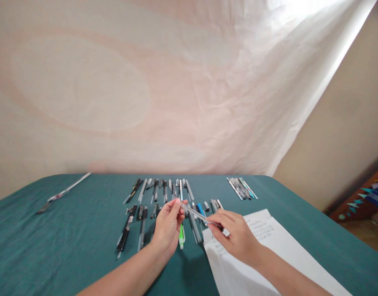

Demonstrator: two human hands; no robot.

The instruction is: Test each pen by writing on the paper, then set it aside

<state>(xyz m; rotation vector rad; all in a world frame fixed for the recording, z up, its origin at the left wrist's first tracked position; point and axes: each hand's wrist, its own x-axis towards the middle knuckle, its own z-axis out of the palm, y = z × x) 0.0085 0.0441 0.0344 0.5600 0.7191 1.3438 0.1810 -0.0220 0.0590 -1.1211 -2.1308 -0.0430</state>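
Note:
Between my two hands, above the table, is a slim pen (195, 212) with a pale clear barrel and a dark end. My left hand (169, 224) pinches its far left end between thumb and fingers. Around the darker right end close the fingers of my right hand (233, 234). Below and behind the hands lie a bright green pen (181, 236), a blue pen (201, 209) and several grey or clear pens. Sheets of white paper (278, 255) with handwriting lie under my right hand and forearm.
Two rows of pens and caps (158, 190) cross the middle of the green cloth-covered table (68, 246). A tight group of pens (242, 188) lies at the back right. At the left is a long thin wrapped stick (65, 191). A pale sheet (176, 82) hangs behind.

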